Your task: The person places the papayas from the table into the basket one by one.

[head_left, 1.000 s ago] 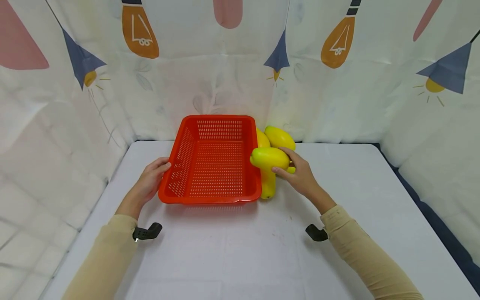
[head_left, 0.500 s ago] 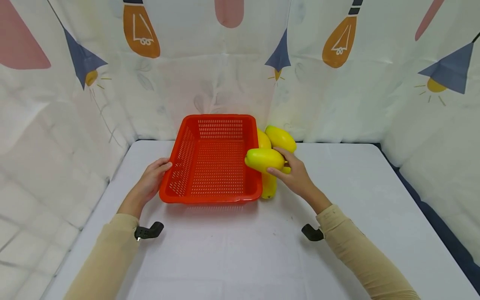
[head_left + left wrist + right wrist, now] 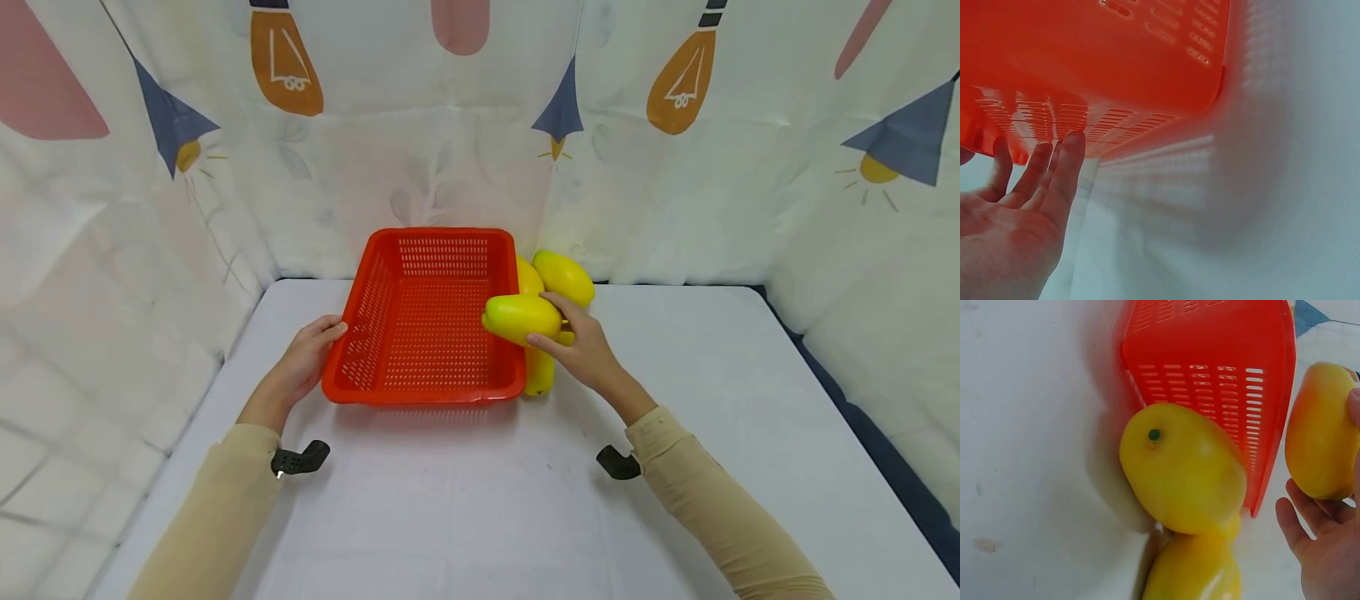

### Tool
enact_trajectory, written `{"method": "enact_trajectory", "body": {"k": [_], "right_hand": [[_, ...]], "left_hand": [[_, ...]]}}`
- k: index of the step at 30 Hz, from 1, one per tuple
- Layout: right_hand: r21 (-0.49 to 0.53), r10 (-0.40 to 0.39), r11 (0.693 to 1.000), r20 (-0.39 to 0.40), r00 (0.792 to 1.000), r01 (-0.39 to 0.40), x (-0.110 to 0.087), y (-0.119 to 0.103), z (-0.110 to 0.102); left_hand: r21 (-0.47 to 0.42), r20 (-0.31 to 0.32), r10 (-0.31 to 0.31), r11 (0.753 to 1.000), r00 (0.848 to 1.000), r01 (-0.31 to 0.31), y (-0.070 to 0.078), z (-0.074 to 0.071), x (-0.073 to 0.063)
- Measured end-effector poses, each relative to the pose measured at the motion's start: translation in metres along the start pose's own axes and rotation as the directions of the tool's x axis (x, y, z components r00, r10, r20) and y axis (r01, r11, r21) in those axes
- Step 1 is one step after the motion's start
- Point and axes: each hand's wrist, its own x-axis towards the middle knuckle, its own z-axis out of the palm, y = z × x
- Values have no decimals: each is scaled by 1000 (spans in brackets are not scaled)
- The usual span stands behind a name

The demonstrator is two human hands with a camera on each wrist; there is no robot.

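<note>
A red plastic basket point(image 3: 424, 398) with slotted walls stands tilted toward me, nothing inside it. At its left rim my left hand point(image 3: 304, 360) grips the edge, thumb on top; in the left wrist view the fingers point(image 3: 1069, 156) lie against the outer wall. My right hand point(image 3: 587, 348) holds a yellow mango point(image 3: 520, 318), greenish at its tip, over the basket's right rim. Several more mangoes lie close outside that wall: one in front point(image 3: 1179, 469), others behind point(image 3: 564, 277). Part of this group is hidden by the held mango and hand.
The white table point(image 3: 480, 500) ends at a patterned cloth backdrop point(image 3: 465, 167) just behind the basket. Similar cloth walls stand on both sides. A dark band point(image 3: 885, 450) runs along the right table edge.
My right hand has carried the mango left, from beside the basket to over its right rim. The left hand keeps its grip, and the basket stays in place.
</note>
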Motion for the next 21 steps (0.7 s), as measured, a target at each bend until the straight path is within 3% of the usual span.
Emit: {"method": "enact_trajectory", "body": {"k": [21], "right_hand": [[-1, -21, 1000, 24, 999, 21, 8, -6, 8]], "left_hand": [[48, -4, -12, 999, 1000, 12, -1, 0, 0]]}}
